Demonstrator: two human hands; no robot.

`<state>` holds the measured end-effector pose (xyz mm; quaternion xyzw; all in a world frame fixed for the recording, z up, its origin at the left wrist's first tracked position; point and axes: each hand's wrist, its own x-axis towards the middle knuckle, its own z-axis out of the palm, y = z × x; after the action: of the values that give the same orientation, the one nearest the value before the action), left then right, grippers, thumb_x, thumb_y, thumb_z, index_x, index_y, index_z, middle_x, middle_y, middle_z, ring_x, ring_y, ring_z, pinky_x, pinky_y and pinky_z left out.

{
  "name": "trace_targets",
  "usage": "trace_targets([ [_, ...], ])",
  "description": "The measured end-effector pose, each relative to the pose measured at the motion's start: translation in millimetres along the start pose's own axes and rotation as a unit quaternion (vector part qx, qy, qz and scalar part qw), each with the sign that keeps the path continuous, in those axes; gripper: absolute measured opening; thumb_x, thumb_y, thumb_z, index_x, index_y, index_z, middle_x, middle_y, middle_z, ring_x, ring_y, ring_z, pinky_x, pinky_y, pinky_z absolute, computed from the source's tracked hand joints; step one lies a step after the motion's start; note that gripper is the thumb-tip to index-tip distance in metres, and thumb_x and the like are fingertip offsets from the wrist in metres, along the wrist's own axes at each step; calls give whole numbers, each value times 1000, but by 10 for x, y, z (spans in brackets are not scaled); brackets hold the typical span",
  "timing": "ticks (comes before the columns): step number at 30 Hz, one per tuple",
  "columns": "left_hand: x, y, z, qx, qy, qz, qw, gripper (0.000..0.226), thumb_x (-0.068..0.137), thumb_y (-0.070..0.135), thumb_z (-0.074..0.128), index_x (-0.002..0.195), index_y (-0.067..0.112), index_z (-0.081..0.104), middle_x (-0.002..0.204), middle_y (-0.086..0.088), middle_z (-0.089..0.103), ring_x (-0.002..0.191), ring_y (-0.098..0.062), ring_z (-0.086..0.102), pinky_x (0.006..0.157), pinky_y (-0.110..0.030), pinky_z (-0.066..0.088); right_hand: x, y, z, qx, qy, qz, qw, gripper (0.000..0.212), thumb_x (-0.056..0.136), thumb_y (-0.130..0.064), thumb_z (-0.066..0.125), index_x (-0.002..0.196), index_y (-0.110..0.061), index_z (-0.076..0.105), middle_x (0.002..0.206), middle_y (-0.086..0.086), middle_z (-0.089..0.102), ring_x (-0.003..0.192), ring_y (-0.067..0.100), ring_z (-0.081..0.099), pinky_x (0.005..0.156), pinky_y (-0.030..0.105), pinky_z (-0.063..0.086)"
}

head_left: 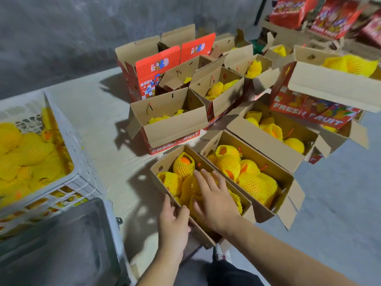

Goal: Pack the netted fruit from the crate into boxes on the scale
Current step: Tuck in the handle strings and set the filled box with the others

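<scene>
Fingers [208,178] of the right hand [212,201] are straight and slightly spread, laid flat on the netted fruit [183,165] in the nearest box [159,169]; nothing is gripped. Left hand [174,219] rests on the near long wall of that same box, thumb hooked over the rim and fingers on the outer face, curled loosely around the cardboard edge.

Nearest box stands open on the concrete floor [338,203], flaps down, packed with fruit in yellow foam netting; one orange fruit shows through its net at the far end. Second open box [274,168] sits just beside it on the right, touching, also filled.

White plastic crate [80,172] stands at the left, well apart from the hands, and holds more netted fruit. Grey flat platform [61,242], blurred, lies in front of the crate at lower left; whether it is the scale cannot be told.

Further open boxes [171,118], most of them showing netted fruit, stand behind, some printed red with "FRESH FRUIT". Red cartons [334,17] are stacked at upper right.
</scene>
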<state>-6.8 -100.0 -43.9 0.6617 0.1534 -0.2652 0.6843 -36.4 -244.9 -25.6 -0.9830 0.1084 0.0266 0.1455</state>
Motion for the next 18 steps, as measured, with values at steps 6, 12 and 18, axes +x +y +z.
trace_targets([
  [6, 246, 313, 422, 136, 146, 96, 975, 76, 97, 7, 62, 164, 28, 31, 167, -3, 33, 149, -22, 38, 125, -43, 30, 598, 268, -602, 11, 5, -149, 989, 55, 103, -51, 41, 148, -21, 50, 149, 4, 55, 139, 25, 45, 126, 41, 22],
  [12, 597, 753, 1107, 268, 223, 277, 895, 54, 89, 0, 70, 139, 21, 62, 144, 0, 48, 142, -25, 42, 122, -39, 28, 1121, 853, -1034, 62, -41, -245, 967, 46, 104, -49, 45, 134, -18, 60, 130, 5, 62, 122, 26, 50, 114, 38, 35],
  [18, 1213, 1191, 1306, 343, 157, 342, 860, 33, 92, 21, 62, 124, 21, 69, 122, 1, 68, 115, -22, 63, 101, -40, 51, 2210, 1403, -1176, 113, -2, -192, 975, 49, 96, -26, 59, 144, -17, 51, 147, 10, 50, 134, 33, 45, 113, 42, 40],
])
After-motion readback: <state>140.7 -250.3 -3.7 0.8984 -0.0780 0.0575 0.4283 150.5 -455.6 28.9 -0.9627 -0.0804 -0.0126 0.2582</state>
